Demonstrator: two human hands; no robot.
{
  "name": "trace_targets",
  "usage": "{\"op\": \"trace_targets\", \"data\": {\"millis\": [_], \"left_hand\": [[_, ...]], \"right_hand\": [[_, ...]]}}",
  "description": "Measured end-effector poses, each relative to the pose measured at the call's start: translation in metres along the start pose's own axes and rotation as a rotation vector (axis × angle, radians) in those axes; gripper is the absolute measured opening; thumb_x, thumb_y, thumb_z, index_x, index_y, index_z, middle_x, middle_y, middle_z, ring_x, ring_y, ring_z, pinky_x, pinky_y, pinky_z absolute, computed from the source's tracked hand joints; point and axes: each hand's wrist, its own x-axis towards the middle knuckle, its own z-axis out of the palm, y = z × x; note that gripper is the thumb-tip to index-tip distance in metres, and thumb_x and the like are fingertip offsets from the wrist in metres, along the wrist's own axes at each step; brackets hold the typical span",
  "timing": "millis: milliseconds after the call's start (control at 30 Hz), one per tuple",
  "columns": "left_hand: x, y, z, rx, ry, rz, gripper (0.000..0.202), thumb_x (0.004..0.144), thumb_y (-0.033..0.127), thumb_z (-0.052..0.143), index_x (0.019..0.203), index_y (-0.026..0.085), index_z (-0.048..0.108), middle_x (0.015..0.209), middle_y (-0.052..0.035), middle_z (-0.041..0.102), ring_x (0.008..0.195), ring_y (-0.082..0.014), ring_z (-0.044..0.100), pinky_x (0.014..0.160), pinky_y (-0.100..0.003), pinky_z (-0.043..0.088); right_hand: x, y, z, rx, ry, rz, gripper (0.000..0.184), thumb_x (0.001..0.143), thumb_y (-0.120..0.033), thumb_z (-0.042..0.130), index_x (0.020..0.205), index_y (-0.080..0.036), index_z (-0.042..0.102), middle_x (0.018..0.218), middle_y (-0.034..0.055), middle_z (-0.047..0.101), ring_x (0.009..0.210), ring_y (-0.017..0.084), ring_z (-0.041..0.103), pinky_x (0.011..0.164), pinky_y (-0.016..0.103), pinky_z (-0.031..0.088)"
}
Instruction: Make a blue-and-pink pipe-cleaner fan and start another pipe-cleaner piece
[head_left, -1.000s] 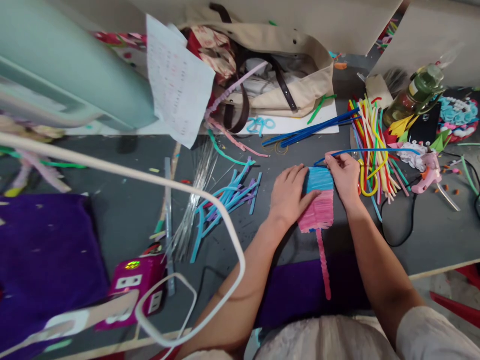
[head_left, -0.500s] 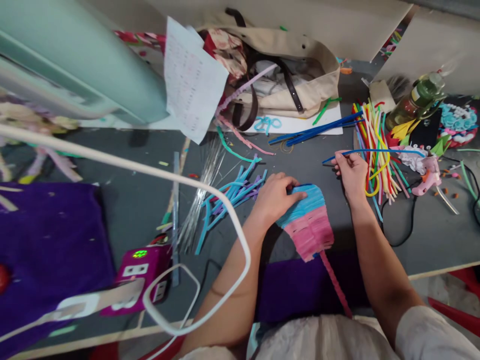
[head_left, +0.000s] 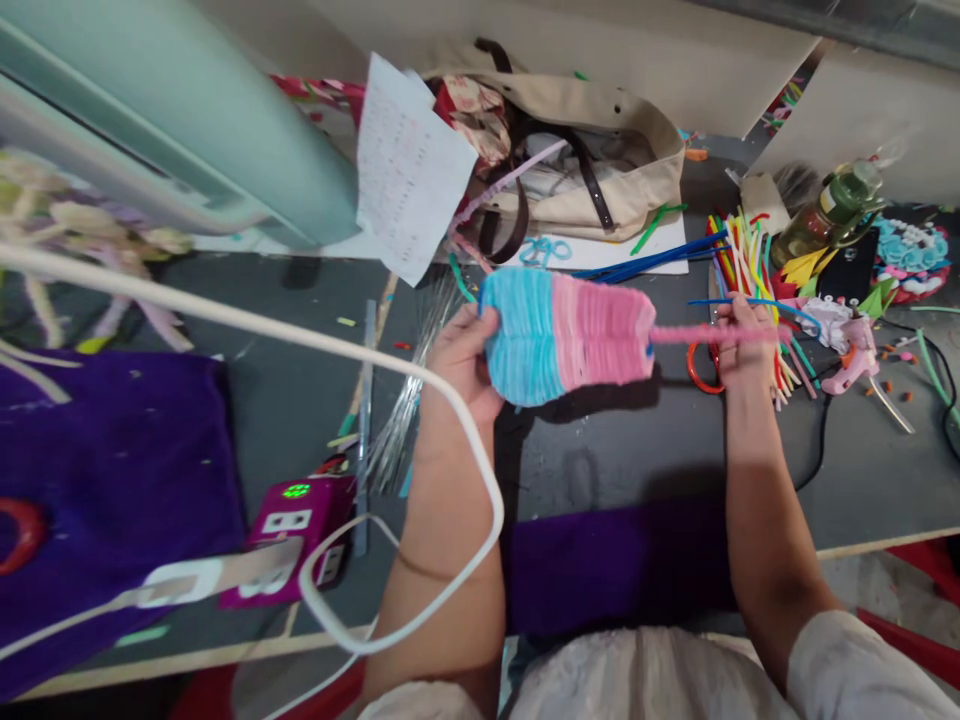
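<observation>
In the head view, the left hand (head_left: 459, 362) holds a woven pipe-cleaner panel (head_left: 570, 335) lifted above the dark desk (head_left: 637, 460), and the panel casts a shadow on the desk. The fingers curl round the panel's light-blue left end. The panel lies sideways, its blue half to the left and its pink half to the right.

A pink stem (head_left: 694, 335) runs from the pink end to the right hand (head_left: 739, 345), whose fingers are pressed together, pinching it. A dark blue pipe cleaner (head_left: 757, 302) crosses just beyond that hand; I cannot tell whether the hand grips it.

Far right lies a bundle of coloured pipe cleaners (head_left: 742, 255), with a pink glue gun (head_left: 851, 362) and a green bottle (head_left: 829, 205) near it. A beige bag (head_left: 607, 150) sits at the far edge, a paper sheet (head_left: 409, 170) to its left. Near left are a magenta power strip (head_left: 296, 525) and a purple cloth (head_left: 112, 470).
</observation>
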Motion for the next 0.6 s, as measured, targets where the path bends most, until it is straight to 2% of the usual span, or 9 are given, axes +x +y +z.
{"op": "trace_targets", "data": {"millis": [67,133,267,367,467,600], "left_hand": [[0.001,-0.004,0.004,-0.104,0.072,0.026,0.014,0.072,0.032,0.071,0.073,0.023,0.061,0.087,-0.0027,0.07,0.096,-0.0212,0.067,0.077,-0.033,0.058],[-0.004,-0.01,0.014,-0.165,0.088,-0.004,0.011,0.071,0.027,0.07,0.075,0.023,0.06,0.093,-0.0027,0.071,0.101,-0.0209,0.067,0.081,-0.033,0.058],[-0.03,-0.028,0.042,-0.178,0.076,-0.183,0.019,0.06,0.015,0.071,0.073,0.021,0.059,0.085,-0.0008,0.07,0.083,-0.0163,0.068,0.077,-0.03,0.058],[-0.054,-0.041,0.06,-0.287,0.017,-0.325,0.03,0.051,0.009,0.076,0.074,0.019,0.06,0.075,0.0031,0.067,0.071,-0.0114,0.065,0.072,-0.025,0.055],[-0.072,-0.048,0.071,-0.34,-0.019,-0.3,0.033,0.051,0.009,0.079,0.078,0.019,0.061,0.073,0.0046,0.066,0.068,-0.0096,0.064,0.07,-0.023,0.053],[-0.089,-0.054,0.08,-0.349,-0.075,-0.239,0.034,0.054,0.012,0.08,0.082,0.019,0.062,0.08,0.0025,0.069,0.073,-0.011,0.065,0.077,-0.026,0.052]], "right_hand": [[-0.002,0.0,0.001,0.019,-0.006,-0.007,0.028,0.073,-0.043,0.074,0.084,-0.021,0.061,0.069,-0.003,0.065,0.053,0.007,0.054,0.045,0.018,0.041],[-0.008,0.001,0.007,-0.048,-0.049,-0.031,0.029,0.076,-0.047,0.071,0.086,-0.021,0.061,0.07,-0.0021,0.065,0.054,0.007,0.055,0.046,0.018,0.042],[-0.024,0.004,0.021,-0.242,-0.211,-0.084,0.03,0.081,-0.051,0.065,0.086,-0.022,0.061,0.076,-0.0001,0.066,0.059,0.009,0.058,0.05,0.02,0.045],[-0.031,0.002,0.025,-0.318,-0.337,-0.113,0.03,0.084,-0.052,0.062,0.082,-0.022,0.061,0.08,-0.0002,0.066,0.059,0.008,0.056,0.052,0.021,0.046],[-0.031,-0.002,0.022,-0.314,-0.39,-0.097,0.03,0.084,-0.051,0.062,0.079,-0.021,0.06,0.074,-0.0019,0.064,0.051,0.007,0.049,0.047,0.02,0.042],[-0.027,-0.003,0.017,-0.329,-0.391,-0.056,0.029,0.081,-0.05,0.065,0.08,-0.021,0.059,0.068,-0.003,0.061,0.049,0.007,0.047,0.042,0.019,0.036]]}}
